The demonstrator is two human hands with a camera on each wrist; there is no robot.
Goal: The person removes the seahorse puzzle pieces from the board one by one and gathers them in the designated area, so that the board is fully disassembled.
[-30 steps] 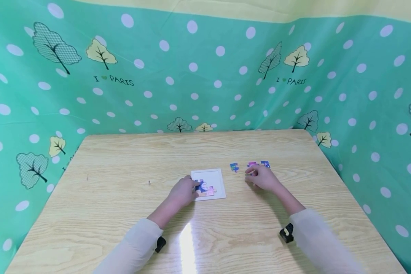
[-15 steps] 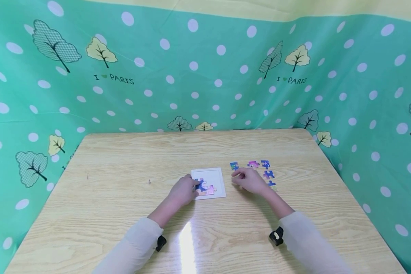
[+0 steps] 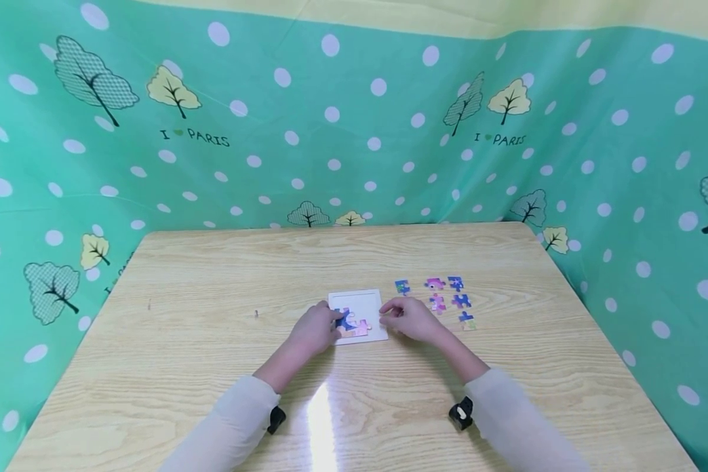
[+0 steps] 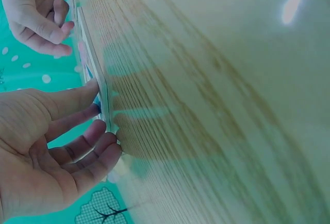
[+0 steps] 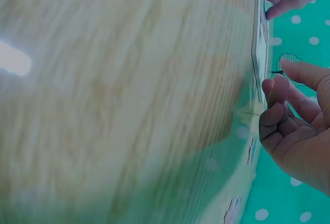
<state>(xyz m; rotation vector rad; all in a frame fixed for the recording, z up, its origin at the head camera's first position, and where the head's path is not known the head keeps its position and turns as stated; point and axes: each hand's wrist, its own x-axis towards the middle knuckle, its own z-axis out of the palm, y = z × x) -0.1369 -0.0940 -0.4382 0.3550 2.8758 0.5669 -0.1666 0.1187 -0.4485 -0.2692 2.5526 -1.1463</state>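
Two hands flanking puzzle tray (image 3: 361, 303), fingers (image 3: 335, 319) touching its edges

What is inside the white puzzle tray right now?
The tray holds a few joined pieces at its near left; the left hand covers that edge.

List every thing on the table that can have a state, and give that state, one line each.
Puzzle tray: flat on the table, partly filled, the far part bare.
Fitted pieces: seated in the tray's near left part.
Loose pieces: six, lying apart on the table right of the tray.
Left hand: fingers straight, touching the tray's left edge.
Right hand: at the tray's right edge, fingers curled; whether it holds a piece cannot be told.
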